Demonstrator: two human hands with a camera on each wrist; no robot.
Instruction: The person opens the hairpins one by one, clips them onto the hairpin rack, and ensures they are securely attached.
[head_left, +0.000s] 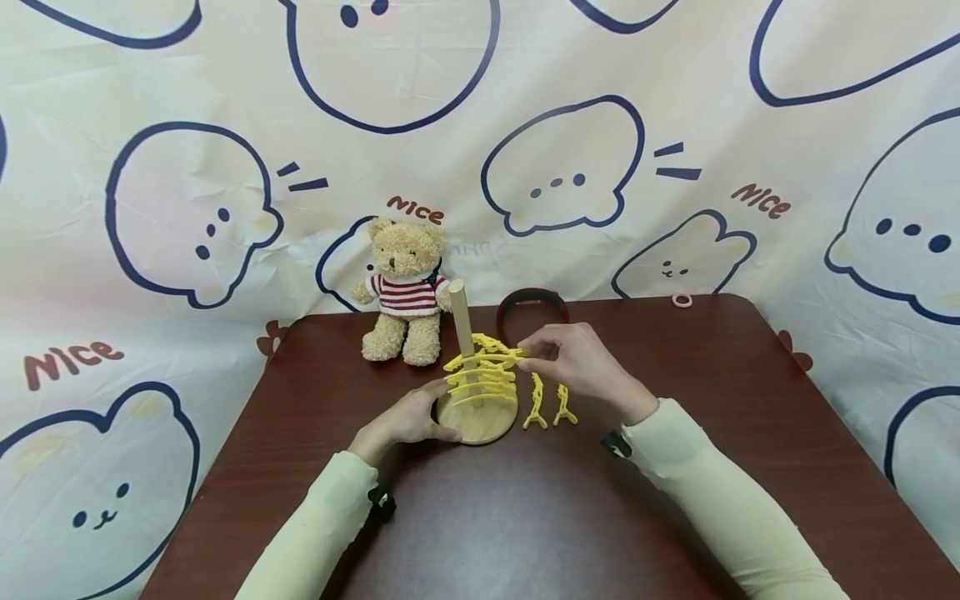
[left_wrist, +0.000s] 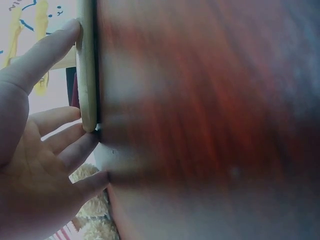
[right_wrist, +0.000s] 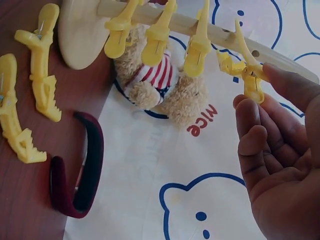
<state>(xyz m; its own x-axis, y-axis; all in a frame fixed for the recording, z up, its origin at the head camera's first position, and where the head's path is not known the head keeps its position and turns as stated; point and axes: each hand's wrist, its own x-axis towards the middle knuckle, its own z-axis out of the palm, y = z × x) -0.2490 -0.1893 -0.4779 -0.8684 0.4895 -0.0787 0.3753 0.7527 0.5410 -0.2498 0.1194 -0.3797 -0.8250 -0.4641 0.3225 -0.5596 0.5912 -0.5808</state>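
Note:
A wooden stand has a round base (head_left: 480, 431) and an upright post (head_left: 461, 321) with holes along it. My left hand (head_left: 411, 414) grips the base's rim, thumb (left_wrist: 62, 37) on top and fingers around the edge. Lower on the post, yellow toothed hair clips (right_wrist: 159, 42) stick out one above another. My right hand (head_left: 581, 358) pinches another yellow hair clip (right_wrist: 251, 75) by its handle end, between thumb and fingers. That clip's toothed half is spread from its smooth prong, close beside the post above the others. Two more hair clips (head_left: 536, 402) lie on the table right of the base.
A teddy bear (head_left: 405, 292) in a striped shirt sits behind the stand to the left. A dark red headband (right_wrist: 95, 165) stands at the table's back, and a small pink ring (head_left: 681, 301) lies by the back edge. A printed cloth (head_left: 555, 75) hangs behind the brown table (head_left: 750, 400).

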